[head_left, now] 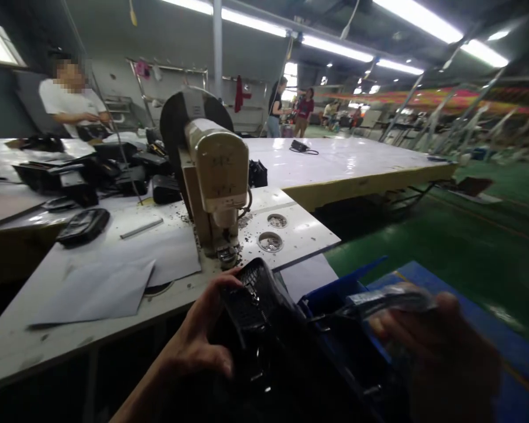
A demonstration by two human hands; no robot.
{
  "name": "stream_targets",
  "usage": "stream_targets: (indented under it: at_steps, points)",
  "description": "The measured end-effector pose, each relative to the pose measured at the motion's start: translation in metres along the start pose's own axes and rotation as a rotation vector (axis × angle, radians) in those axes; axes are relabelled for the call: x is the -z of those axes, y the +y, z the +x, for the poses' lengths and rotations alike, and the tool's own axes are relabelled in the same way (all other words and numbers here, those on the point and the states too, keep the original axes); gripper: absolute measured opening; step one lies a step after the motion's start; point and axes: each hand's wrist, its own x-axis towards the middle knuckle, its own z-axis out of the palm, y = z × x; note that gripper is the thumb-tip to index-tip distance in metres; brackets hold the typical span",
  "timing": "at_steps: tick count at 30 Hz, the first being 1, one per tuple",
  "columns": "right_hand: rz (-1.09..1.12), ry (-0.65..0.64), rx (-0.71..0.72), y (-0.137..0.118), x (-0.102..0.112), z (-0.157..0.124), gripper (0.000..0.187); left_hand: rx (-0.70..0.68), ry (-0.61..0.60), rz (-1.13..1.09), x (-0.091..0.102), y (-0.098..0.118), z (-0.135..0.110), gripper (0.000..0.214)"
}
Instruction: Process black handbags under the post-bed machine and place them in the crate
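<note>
A black bag (286, 329) with a mesh-like textured panel is tilted up in front of the table. My left hand (198, 343) grips its left side, fingertips at the upper edge and thumb on the near face. My right hand (441, 346), smeared by motion, closes around a slim tool (392, 298) whose handle looks wrapped in clear plastic. The tool's thin dark end points left toward the bag; its exact kind is unclear. Just beyond the bag stands a cream sewing machine (223, 167) on a white tabletop (127, 317). Much of the bag's lower part is lost in shadow.
A blue bin (357, 288) sits beside the bag on the right. White paper sheets (101, 288), a black pouch (83, 226) and a pile of black bags (114, 167) lie leftward. Behind are a long white table (335, 158) and a co-worker in a white shirt (73, 106).
</note>
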Motion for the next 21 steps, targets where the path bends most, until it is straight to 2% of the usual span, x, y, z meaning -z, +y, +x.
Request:
stream_targets:
  at_steps: [2, 3, 4, 7, 9, 11, 13, 16, 18, 21]
  points:
    - [0.506, -0.270, -0.166, 0.003, -0.038, 0.010, 0.059, 0.031, 0.068, 0.067, 0.006, -0.002, -0.018, 0.079]
    - [0.637, -0.369, -0.258, 0.010, -0.055, 0.013, 0.060, 0.052, 0.100, 0.126, 0.005, -0.002, -0.027, 0.069]
    - [0.663, -0.425, -0.322, 0.020, -0.071, 0.015, 0.061, 0.081, 0.136, 0.198, 0.003, -0.003, -0.036, 0.061]
    - [0.461, -0.468, -0.354, 0.060, -0.105, 0.019, 0.062, 0.211, 0.267, 0.419, -0.011, -0.005, -0.059, 0.056]
    - [0.356, -0.443, -0.337, 0.085, -0.116, 0.017, 0.058, 0.306, 0.359, 0.498, -0.021, -0.009, -0.069, 0.058]
    - [0.248, -0.413, -0.294, 0.102, -0.118, 0.012, 0.049, 0.383, 0.429, 0.523, -0.028, -0.016, -0.076, 0.051]
    - [0.102, -0.451, -0.185, 0.111, -0.115, 0.004, 0.061, 0.440, 0.483, 0.541, -0.030, -0.022, -0.078, 0.044]
    - [-0.076, -0.607, -0.022, 0.117, -0.112, -0.013, 0.076, 0.477, 0.530, 0.557, -0.025, -0.028, -0.078, 0.039]
    - [-0.121, -0.689, -0.009, 0.121, -0.115, -0.024, 0.077, 0.494, 0.538, 0.567, -0.021, -0.029, -0.077, 0.037]
    - [-0.114, -0.781, -0.044, 0.125, -0.123, -0.033, 0.066, 0.540, 0.542, 0.588, -0.018, -0.027, -0.076, 0.035]
